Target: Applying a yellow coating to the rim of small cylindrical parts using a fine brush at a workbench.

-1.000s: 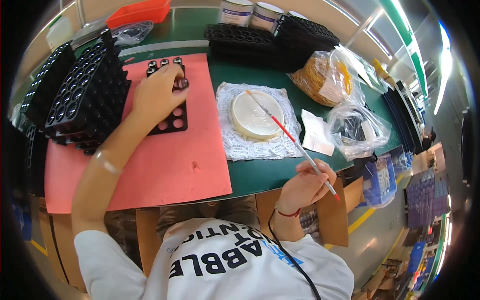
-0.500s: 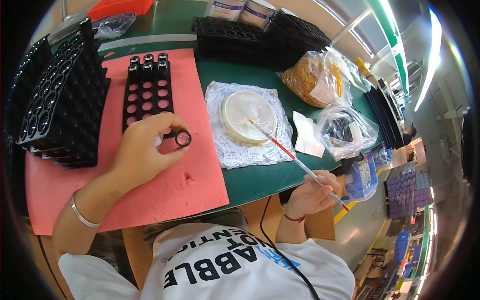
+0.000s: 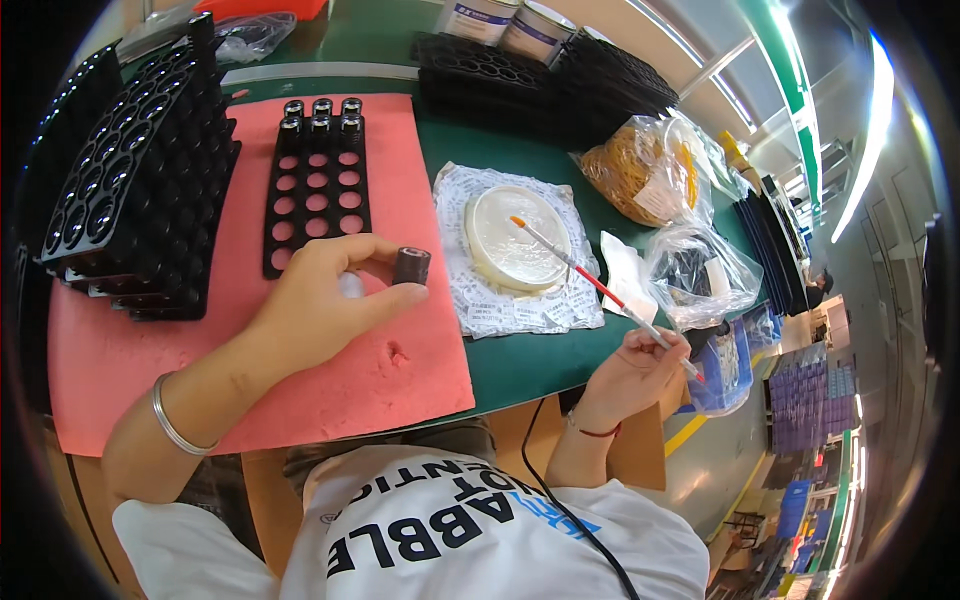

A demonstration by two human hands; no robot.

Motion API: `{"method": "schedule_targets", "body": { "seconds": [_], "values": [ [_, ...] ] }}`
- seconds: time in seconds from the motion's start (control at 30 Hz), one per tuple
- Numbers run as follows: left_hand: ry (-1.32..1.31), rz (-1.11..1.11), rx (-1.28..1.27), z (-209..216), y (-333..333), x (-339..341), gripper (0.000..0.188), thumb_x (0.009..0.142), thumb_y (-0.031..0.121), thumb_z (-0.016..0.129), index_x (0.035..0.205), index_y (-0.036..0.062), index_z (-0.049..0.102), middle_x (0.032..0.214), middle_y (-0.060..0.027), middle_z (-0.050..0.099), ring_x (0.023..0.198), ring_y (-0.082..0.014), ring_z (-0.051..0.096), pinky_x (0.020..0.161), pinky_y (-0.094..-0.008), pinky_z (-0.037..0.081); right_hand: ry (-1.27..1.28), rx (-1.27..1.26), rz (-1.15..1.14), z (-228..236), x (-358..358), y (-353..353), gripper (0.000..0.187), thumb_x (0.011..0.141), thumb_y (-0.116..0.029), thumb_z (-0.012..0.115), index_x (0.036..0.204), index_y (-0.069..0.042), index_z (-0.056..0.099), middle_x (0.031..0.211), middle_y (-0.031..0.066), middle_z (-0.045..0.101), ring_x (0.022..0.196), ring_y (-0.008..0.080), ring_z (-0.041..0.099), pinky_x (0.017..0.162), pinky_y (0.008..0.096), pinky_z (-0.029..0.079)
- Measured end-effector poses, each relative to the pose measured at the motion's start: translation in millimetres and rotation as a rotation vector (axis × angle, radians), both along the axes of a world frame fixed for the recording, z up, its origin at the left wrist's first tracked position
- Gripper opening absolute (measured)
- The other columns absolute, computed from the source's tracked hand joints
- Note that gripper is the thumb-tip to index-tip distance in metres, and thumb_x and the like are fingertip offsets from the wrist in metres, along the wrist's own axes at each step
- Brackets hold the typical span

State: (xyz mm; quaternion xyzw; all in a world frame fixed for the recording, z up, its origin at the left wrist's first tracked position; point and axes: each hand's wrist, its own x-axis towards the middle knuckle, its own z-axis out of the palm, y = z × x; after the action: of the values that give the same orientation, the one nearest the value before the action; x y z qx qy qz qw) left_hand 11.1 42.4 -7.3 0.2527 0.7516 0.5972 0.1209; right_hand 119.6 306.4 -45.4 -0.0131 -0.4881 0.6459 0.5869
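Note:
My left hand [image 3: 315,305] pinches a small black cylinder [image 3: 411,268] between thumb and fingertips, over the pink foam mat. Something white [image 3: 351,285] shows among its curled fingers; I cannot make out what it is. A slim paintbrush [image 3: 600,286] with a red and silver handle is gripped in my right hand [image 3: 635,375], at the table's near edge. Its orange-brown tip is over the round whitish dish [image 3: 482,270], which stands on printed paper [image 3: 462,312]. Beyond my left hand, a black perforated tray [image 3: 269,262] holds several black cylinders [image 3: 322,123] at its far end.
Black trays [image 3: 120,190] are stacked high at the left of the pink mat [image 3: 250,390]. More black trays [image 3: 490,75] and cans [image 3: 540,30] stand at the back. Right of the dish lie a white tissue [image 3: 622,268], a bag of yellowish bands [image 3: 635,170] and a clear bag [image 3: 700,275].
My left hand has turned the black cylinder, so its side now shows instead of its round end. The brush tip has shifted slightly toward the dish's far side. The whole view has shifted a little.

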Motion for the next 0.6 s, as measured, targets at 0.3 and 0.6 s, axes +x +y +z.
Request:
{"method": "schedule_targets", "body": {
  "seconds": [0.3, 0.6],
  "values": [
    [-0.156, -0.024, -0.003, 3, -2, -3, 0.031, 0.068, 0.022, 0.067, 0.085, -0.0028, 0.061, 0.077, -0.0055, 0.060, 0.073, -0.0107, 0.054, 0.069, -0.0248, 0.041, 0.023, -0.133, 0.018, -7, -3, -7, 0.021, 0.086, -0.024, 0.048, 0.082, -0.004, 0.051, 0.073, 0.0011, 0.049, 0.061, 0.0067, 0.044, 0.054, 0.0175, 0.034],
    [-0.195, -0.051, 0.064, 3, -3, -2, 0.030, 0.067, 0.021, 0.069, 0.084, -0.0016, 0.060, 0.077, -0.0048, 0.059, 0.074, -0.0104, 0.053, 0.070, -0.0248, 0.041, 0.060, -0.208, 0.207, -12, 1, -2, 0.019, 0.085, -0.023, 0.049, 0.083, -0.004, 0.051, 0.076, 0.0006, 0.052, 0.065, 0.0073, 0.048, 0.058, 0.0167, 0.038]
  ]
}}
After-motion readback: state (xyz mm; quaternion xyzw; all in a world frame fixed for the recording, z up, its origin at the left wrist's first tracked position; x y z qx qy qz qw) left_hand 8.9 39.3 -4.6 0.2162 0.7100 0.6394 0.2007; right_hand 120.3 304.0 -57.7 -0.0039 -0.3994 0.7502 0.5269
